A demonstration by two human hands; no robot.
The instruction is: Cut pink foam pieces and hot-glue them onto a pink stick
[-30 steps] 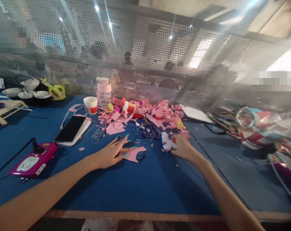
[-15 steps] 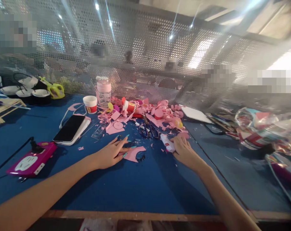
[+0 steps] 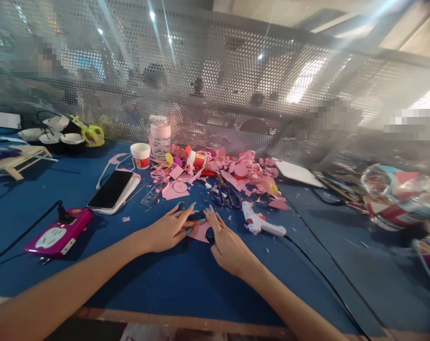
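My left hand [image 3: 168,229] lies on a piece of pink paper [image 3: 199,232], its fingers stretched and spread. From the other side my right hand [image 3: 229,244] reaches over the same paper, fingers extended and almost meeting the left fingertips. Beside the right hand's thumb is a small dark patch that I cannot make out. A white hot glue gun [image 3: 259,221] rests on the table to the right of my right hand, untouched. Just beyond the hands are dark blue-handled scissors [image 3: 224,195].
Pink paper scraps [image 3: 239,171] are heaped at the back, with a tipped paper cup [image 3: 196,159] among them. On the left are a phone [image 3: 111,190], a magenta power strip [image 3: 58,232], upright cups [image 3: 141,156] and a bottle [image 3: 160,137]. The glue gun's cord [image 3: 317,272] runs to the front right.
My right hand has let go of the glue gun and moved left to the pink paper. My left hand remains on the paper. The view has shifted slightly.
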